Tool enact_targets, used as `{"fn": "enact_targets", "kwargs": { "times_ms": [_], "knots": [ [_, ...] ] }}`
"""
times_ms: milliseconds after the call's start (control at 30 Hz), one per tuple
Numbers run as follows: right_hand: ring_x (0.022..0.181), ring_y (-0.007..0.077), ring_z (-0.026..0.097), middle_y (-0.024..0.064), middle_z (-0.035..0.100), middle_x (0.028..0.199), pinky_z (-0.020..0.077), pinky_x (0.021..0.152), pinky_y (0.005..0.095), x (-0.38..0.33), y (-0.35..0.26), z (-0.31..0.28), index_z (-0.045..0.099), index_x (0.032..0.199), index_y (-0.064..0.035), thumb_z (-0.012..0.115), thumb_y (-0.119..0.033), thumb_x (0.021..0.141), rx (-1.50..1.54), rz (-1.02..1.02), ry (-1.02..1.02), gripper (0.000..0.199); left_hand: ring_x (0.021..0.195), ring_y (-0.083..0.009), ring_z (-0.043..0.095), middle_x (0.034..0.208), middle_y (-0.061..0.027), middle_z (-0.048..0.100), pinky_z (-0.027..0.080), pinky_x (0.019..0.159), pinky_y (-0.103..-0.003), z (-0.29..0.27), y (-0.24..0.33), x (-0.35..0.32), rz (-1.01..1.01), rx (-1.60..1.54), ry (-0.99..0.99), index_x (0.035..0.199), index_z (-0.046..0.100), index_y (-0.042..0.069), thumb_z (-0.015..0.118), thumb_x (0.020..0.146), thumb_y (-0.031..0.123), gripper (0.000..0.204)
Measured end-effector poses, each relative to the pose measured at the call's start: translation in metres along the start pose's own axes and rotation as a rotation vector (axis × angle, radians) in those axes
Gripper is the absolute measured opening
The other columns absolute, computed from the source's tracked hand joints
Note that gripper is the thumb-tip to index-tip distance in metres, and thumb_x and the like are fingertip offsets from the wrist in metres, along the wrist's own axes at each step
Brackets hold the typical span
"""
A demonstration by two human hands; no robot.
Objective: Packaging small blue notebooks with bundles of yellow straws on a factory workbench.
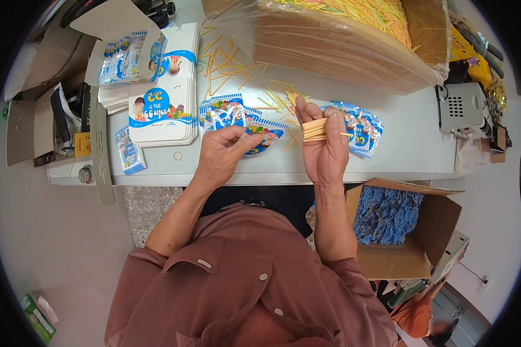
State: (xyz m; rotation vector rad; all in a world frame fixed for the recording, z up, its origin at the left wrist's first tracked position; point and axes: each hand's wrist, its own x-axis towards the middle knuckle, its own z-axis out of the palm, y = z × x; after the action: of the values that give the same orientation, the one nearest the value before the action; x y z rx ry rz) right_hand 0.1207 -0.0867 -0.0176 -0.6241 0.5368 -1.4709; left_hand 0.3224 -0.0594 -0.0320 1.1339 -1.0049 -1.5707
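My left hand (223, 151) pinches a blue and white printed packet (265, 139) between thumb and fingers, just above the table's front part. Across from it, my right hand (324, 153) is closed on a small bundle of thin yellow sticks (314, 130), the thumb pressed over them and the palm turned up. More packets of the same print (224, 109) lie behind my left hand. Another group of packets (366, 130) rests just right of my right hand. Loose yellow sticks (226, 72) are scattered behind both hands.
A large plastic-lined carton (341, 55) heaped with coloured sticks stands at the back right. To the left are stacked flat cartons (182, 87) and an opened display box (150, 72) holding packets. An open cardboard box (440, 225) of blue wrappers sits beside my right arm.
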Motion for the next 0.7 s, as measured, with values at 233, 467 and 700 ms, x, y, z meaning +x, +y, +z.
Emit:
{"fn": "enact_targets", "kwargs": {
  "times_ms": [233, 467, 700],
  "knots": [
    [0.129, 0.0349, 0.053, 0.0143, 0.07, 0.114, 0.0271, 0.118, 0.0527, 0.001, 0.001, 0.004, 0.055, 0.108, -0.009, 0.042, -0.021, 0.106, 0.023, 0.004, -0.008, 0.018, 0.077, -0.0044, 0.06, 0.089, -0.0033, 0.073, 0.049, 0.069, -0.022, 0.0, -0.002, -0.005, -0.004, 0.119, -0.026, 0.098, 0.073, -0.003, 0.066, 0.095, 0.015, 0.019],
    [0.129, 0.0356, 0.053, 0.0156, 0.07, 0.113, 0.0277, 0.118, 0.0529, 0.002, 0.004, 0.004, 0.054, 0.107, -0.0078, 0.042, -0.02, 0.106, 0.03, -0.003, -0.01, 0.017, 0.08, -0.0054, 0.064, 0.09, -0.007, 0.074, 0.051, 0.069, -0.021, 0.007, 0.001, -0.003, -0.083, -0.151, 0.034, 0.096, 0.072, -0.006, 0.069, 0.092, 0.01, 0.017],
    [0.128, 0.0361, 0.053, 0.0174, 0.069, 0.113, 0.0272, 0.119, 0.0523, -0.002, 0.007, -0.001, 0.054, 0.107, -0.0068, 0.042, -0.021, 0.106, 0.041, 0.012, 0.01, 0.018, 0.071, -0.0036, 0.06, 0.083, -0.0048, 0.072, 0.048, 0.061, -0.021, 0.002, -0.011, -0.002, -0.025, -0.042, 0.07, 0.09, 0.073, -0.005, 0.068, 0.092, 0.01, 0.016]
  ]
}}
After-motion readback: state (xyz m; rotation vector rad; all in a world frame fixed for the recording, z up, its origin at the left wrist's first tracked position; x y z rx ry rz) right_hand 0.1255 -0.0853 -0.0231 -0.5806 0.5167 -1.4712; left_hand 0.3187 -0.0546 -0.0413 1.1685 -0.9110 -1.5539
